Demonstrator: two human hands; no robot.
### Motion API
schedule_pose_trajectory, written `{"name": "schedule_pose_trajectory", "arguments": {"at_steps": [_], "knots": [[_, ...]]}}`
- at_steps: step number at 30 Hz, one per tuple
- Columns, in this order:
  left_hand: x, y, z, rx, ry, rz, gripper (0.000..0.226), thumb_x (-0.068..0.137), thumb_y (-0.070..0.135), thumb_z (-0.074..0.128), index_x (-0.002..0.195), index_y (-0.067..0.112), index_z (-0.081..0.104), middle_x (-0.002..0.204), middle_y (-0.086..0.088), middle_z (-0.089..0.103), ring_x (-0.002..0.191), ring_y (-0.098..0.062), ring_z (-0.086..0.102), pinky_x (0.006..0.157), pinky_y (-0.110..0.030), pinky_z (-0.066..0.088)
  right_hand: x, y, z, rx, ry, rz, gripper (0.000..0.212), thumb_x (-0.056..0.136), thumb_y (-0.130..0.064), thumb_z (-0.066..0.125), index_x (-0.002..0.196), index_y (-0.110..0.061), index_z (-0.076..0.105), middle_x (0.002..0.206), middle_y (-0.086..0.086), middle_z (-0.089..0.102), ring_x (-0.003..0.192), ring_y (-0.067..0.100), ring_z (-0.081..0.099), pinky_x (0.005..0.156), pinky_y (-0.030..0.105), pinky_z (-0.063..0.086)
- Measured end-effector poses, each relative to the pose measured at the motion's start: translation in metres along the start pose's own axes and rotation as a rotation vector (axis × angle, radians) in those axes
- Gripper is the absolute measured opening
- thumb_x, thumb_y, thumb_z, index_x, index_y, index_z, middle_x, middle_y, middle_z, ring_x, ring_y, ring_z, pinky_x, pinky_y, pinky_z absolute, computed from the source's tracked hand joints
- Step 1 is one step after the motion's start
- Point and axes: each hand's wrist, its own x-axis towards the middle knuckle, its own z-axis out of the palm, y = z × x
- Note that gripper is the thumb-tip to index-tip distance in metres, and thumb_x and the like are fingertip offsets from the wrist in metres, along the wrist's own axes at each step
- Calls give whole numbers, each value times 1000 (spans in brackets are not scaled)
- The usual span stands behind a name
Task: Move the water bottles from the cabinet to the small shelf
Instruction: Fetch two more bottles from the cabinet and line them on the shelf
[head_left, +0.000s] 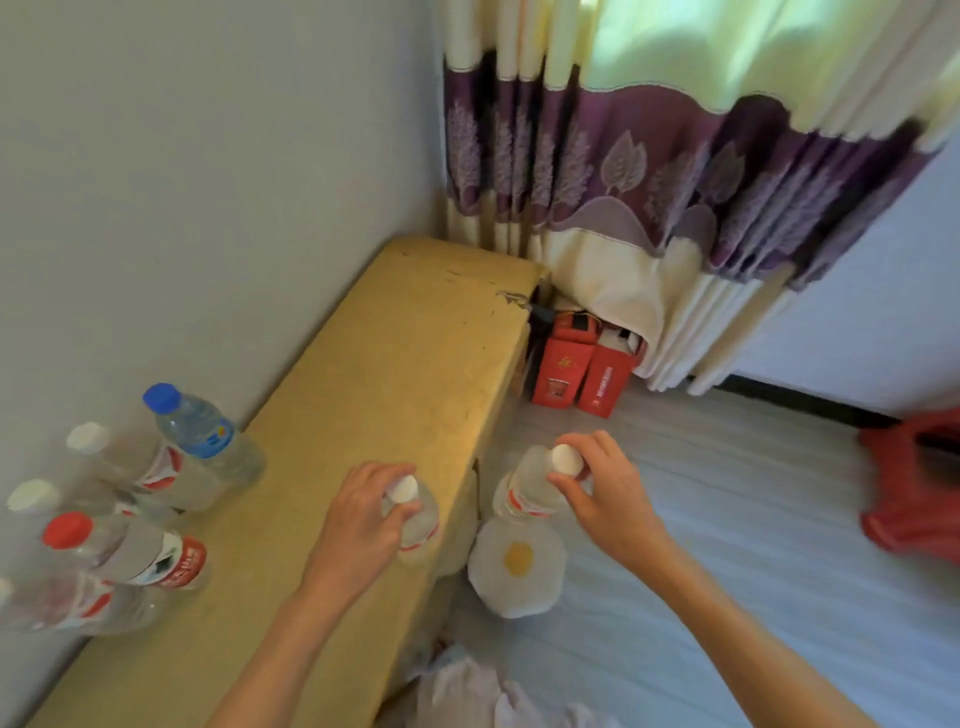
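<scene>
Above the yellow cabinet (395, 364) by the wall, I hold a clear water bottle in each hand: my left hand (358, 512) grips one (415, 525) by the neck over the top, my right hand (597, 488) another (524, 493) past the edge. Five bottles (171, 467) wait upright behind. Next, I judge: carry both to the shelf, unseen here.

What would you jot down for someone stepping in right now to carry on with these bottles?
Left hand grips a white-capped bottle by its neck over the yellow cabinet top.
Right hand grips another white-capped bottle beyond the cabinet's edge, above the floor.
Five bottles remain on the cabinet by the wall.
Small shelf not in view; none visibly delivered.
Left: carry both over, then fetch the rest.
</scene>
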Motion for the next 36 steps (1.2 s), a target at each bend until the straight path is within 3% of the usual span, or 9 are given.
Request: {"name": "schedule_pose_trajectory", "arguments": {"at_steps": [2, 6, 10, 14, 20, 24, 27, 32, 36], "knots": [[1, 39, 25, 2, -51, 65, 32, 69, 3, 72, 99, 9, 65, 92, 2, 54, 87, -17, 50, 74, -13, 29, -33, 26, -35, -9, 79, 59, 24, 80, -9, 66, 102, -7, 58, 92, -2, 46, 78, 14, 45, 73, 2, 32], [-8, 126, 85, -63, -142, 217, 31, 70, 5, 70, 99, 12, 64, 94, 3, 56, 88, -16, 52, 77, -16, 32, -104, 81, -105, -43, 219, 160, 26, 80, -11, 64, 105, -8, 58, 96, 1, 52, 80, 16, 47, 74, 12, 34], [-26, 212, 156, -99, -232, 344, 34, 70, -1, 71, 100, 12, 63, 97, 2, 57, 92, -15, 52, 79, -14, 30, -180, 132, -177, -104, 335, 263, 29, 80, -26, 52, 100, -6, 58, 92, 9, 60, 81, 13, 43, 73, 18, 35], [-50, 298, 223, -147, -402, 470, 33, 70, -1, 72, 99, 11, 64, 94, 0, 59, 84, -16, 52, 76, -21, 35, -258, 171, -242, -134, 459, 416, 35, 79, -29, 47, 101, -4, 58, 91, 11, 61, 83, 13, 41, 76, 18, 33], [-81, 428, 328, -160, -652, 723, 35, 64, -1, 77, 97, 7, 66, 87, -4, 61, 78, -7, 49, 74, -1, 31, -367, 226, -316, -167, 703, 720, 33, 78, -23, 54, 106, -6, 58, 100, 11, 60, 94, 30, 53, 82, 23, 36], [-109, 510, 401, -165, -793, 825, 37, 65, 2, 77, 100, 11, 66, 88, -1, 61, 79, -18, 55, 70, -8, 34, -429, 264, -356, -184, 841, 893, 34, 76, -19, 57, 106, -3, 59, 100, 14, 61, 96, 32, 54, 85, 17, 31], [-129, 566, 459, -157, -871, 903, 37, 67, 4, 76, 101, 15, 66, 87, 3, 59, 80, -18, 54, 71, -5, 35, -471, 297, -385, -185, 935, 1010, 36, 78, -23, 54, 108, -4, 58, 103, 11, 59, 100, 28, 51, 85, 14, 29], [-160, 665, 553, -156, -1020, 1027, 36, 70, 6, 74, 104, 15, 65, 95, 2, 60, 85, -19, 54, 77, -24, 37, -531, 357, -443, -208, 1044, 1156, 29, 82, -12, 62, 110, -4, 57, 105, 11, 57, 98, 29, 52, 84, 15, 30], [-191, 743, 616, -148, -1132, 1136, 38, 69, 5, 74, 105, 15, 65, 95, 2, 58, 84, -19, 53, 77, -27, 38, -572, 392, -493, -206, 1144, 1251, 30, 83, -11, 62, 112, -6, 56, 106, 8, 55, 97, 27, 52, 86, 18, 32]]}}
